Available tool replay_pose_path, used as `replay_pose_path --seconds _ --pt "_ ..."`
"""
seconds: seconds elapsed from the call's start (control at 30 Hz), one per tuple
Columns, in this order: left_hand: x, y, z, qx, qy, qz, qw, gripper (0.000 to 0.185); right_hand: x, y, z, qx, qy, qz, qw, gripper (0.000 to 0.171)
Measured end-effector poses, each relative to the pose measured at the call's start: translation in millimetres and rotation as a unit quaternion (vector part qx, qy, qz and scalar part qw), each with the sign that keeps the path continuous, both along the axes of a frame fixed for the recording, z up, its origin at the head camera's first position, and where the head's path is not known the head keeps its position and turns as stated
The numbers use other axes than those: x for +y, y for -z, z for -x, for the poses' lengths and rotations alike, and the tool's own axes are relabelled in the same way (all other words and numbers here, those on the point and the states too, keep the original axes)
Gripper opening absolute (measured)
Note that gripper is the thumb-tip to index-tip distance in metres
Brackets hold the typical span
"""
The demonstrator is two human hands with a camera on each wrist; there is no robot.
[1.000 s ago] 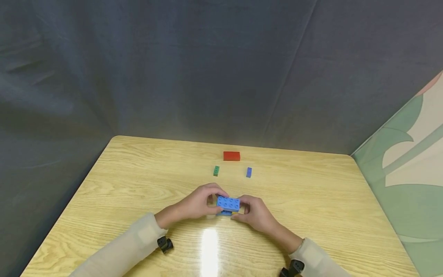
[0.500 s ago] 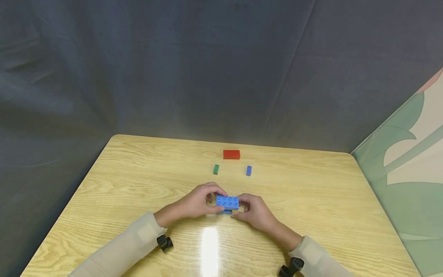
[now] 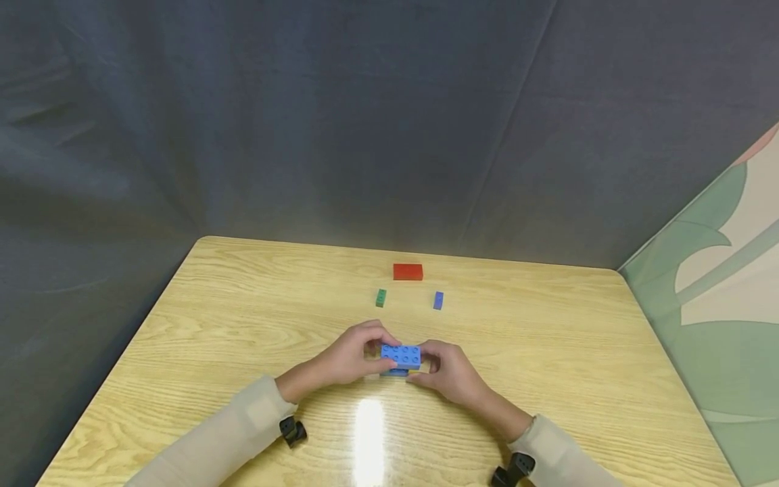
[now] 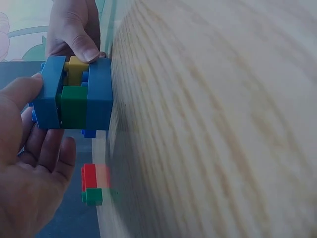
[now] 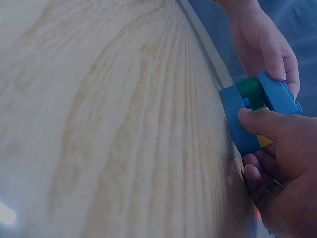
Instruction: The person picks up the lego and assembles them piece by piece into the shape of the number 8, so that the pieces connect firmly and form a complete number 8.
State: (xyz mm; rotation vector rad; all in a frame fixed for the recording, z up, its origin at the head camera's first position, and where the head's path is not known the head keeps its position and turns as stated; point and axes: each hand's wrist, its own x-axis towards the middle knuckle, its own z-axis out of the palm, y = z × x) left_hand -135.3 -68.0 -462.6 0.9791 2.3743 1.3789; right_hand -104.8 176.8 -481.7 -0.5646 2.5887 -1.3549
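Observation:
At the table's middle stands a small stack of toy building bricks, held between both hands. An upper blue brick (image 3: 402, 356) with round studs tops it. Below sit a green brick (image 4: 74, 106) and a yellow brick (image 4: 78, 70), side by side with a gap between them. The lower blue brick (image 4: 100, 94) forms the base, low at the table surface. My left hand (image 3: 353, 353) pinches the upper blue brick between thumb and fingers. From the other end, my right hand (image 3: 453, 375) grips the lower blue brick, its thumb also over the yellow one.
Farther back on the wooden table (image 3: 255, 291) lie a red brick (image 3: 408, 272), a small green brick (image 3: 381, 297) and a small dark blue brick (image 3: 438, 300). A dark curtain (image 3: 365, 135) hangs behind the table's back edge. A patterned panel (image 3: 718, 304) borders the right side.

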Motion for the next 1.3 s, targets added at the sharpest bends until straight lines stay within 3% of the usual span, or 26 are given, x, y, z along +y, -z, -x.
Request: replay_pose_path --seconds 0.27,0.77,1.3 --pt "2 -0.1 0.1 -0.006 0.005 0.0 1.0 0.024 1 -0.4 0.4 -0.001 -0.001 0.001 1.0 0.031" --pt "7 -5.1 1.4 -0.001 0.026 0.043 0.9987 0.023 3 -0.6 0.2 0.005 0.003 -0.001 1.0 0.031" --pt "-8 6.5 -3.4 -0.039 -0.001 -0.013 0.9992 0.036 -2 -1.5 -0.2 0.005 0.003 -0.009 1.0 0.032"
